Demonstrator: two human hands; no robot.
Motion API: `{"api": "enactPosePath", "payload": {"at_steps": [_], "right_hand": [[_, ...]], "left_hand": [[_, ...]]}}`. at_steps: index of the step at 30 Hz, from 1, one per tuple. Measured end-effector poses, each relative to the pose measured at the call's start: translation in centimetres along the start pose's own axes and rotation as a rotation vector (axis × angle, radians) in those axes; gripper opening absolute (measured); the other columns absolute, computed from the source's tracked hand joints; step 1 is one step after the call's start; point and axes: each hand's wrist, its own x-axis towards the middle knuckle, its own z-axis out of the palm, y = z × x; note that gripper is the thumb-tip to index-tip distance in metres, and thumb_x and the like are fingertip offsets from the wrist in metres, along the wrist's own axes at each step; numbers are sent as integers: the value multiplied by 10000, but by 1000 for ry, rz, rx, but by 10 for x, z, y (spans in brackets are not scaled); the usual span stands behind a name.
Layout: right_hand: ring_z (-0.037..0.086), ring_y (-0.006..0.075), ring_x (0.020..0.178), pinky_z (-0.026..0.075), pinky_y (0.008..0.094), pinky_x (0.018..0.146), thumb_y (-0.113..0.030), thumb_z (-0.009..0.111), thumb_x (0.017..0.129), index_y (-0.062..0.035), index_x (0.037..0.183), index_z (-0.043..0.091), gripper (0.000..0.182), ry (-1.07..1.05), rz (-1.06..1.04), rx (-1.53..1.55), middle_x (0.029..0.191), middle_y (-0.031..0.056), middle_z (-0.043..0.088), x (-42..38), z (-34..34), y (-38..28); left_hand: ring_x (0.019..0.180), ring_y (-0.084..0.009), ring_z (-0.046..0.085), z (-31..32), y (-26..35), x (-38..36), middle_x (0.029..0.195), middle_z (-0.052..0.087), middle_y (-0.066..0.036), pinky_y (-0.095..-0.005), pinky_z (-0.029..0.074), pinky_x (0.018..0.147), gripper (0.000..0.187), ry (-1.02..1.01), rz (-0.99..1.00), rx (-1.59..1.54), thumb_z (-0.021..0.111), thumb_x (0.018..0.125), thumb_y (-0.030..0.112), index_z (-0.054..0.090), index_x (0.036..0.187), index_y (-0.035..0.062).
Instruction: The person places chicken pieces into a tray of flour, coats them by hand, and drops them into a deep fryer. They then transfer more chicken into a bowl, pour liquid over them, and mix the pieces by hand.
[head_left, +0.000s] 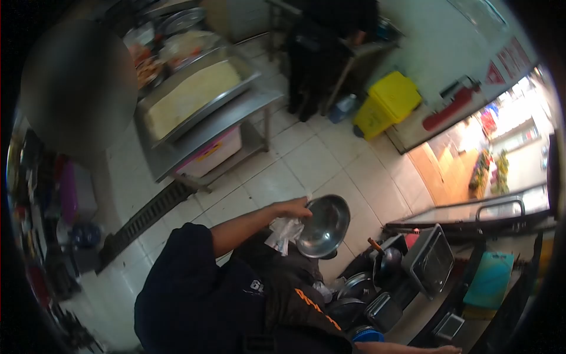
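Observation:
My left hand (295, 207) grips the rim of a round metal bowl (324, 227), its fingers closed at the edge. The bowl is tilted, and its shiny inside shows. A crumpled white cloth or plastic (285, 233) hangs beneath this hand, beside the bowl. At the bottom right edge, my right forearm reaches out to my right hand (445, 350), which is mostly cut off by the frame. Its fingers cannot be made out. Metal pans (356, 287) lie near the bowl.
A steel table (259, 101) bears a large tray of pale food (194, 97). Another person (312, 47) stands at a counter near a yellow bin (389, 103). A floor drain (147, 221) crosses the tiles. On the right are a dark rack, a turquoise board (489, 280) and a doorway.

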Motion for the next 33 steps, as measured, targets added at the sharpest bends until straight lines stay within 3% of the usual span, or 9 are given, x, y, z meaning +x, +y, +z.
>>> {"api": "enactPosePath", "payload": {"at_steps": [2,4,5,6,8,15,22,28,33], "right_hand": [[585,279,713,468,352,674,-253,486,798,-5,881,598,284,-109,-725,99,841,113,614,-19,59,22],[572,209,812,462,286,701,-195,566,756,13,914,579,262,-525,-1415,447,826,124,599,-118,78,-49],[571,213,763,458,301,666,-142,532,773,9,901,592,207,-460,-1447,524,867,142,601,-167,112,-38],[565,195,789,447,288,675,-115,518,761,7,939,585,226,-1108,-818,577,888,140,595,-229,127,-43],[495,120,634,406,251,553,-150,515,775,19,928,580,236,-1719,-563,676,756,89,568,-351,115,-70],[552,232,764,424,317,725,-528,380,829,-1,863,626,583,-2754,-898,48,810,152,608,-583,-55,-144],[550,235,751,423,335,740,-676,327,760,23,852,616,762,-3085,-1541,114,752,166,587,-716,-211,-200],[402,144,450,345,336,440,-621,442,751,30,485,504,706,-2980,-1972,534,422,56,422,-858,-340,-241],[468,145,548,389,311,522,-573,520,735,21,693,605,601,-3220,-2083,375,573,72,515,-934,-437,-275]], "left_hand": [[1011,-300,487,-35,-25,-47,1112,461,-269,-325,402,827,769,138,-74,-62,608,617,282,307,1205,-112],[1039,-279,464,-61,-43,-98,1149,442,-246,-311,386,846,762,271,-124,-111,604,623,267,300,1226,-87],[1068,-258,441,-73,-55,-121,1186,423,-223,-298,370,864,758,365,-176,-146,601,629,252,293,1246,-62],[1051,-240,442,-82,-75,-139,1154,447,-198,-297,356,876,712,399,-139,-226,592,645,239,317,1237,-43],[1044,-231,443,-89,-107,-174,1143,455,-179,-298,349,884,684,472,-82,-364,585,653,223,327,1232,-36],[967,-199,488,-85,-143,-335,1080,495,-126,-289,386,837,530,872,81,-950,558,720,142,375,1187,-28],[948,-210,511,-129,-213,-444,1055,516,-131,-312,403,830,486,1169,12,-1151,553,755,166,390,1157,-52],[959,-180,483,-194,-254,-541,1091,483,-116,-275,385,824,521,1399,-238,-1086,577,751,214,391,1164,-44],[966,-185,482,-232,-287,-605,1077,508,-97,-306,377,838,533,1575,-160,-1071,553,783,287,398,1180,-34]]}}
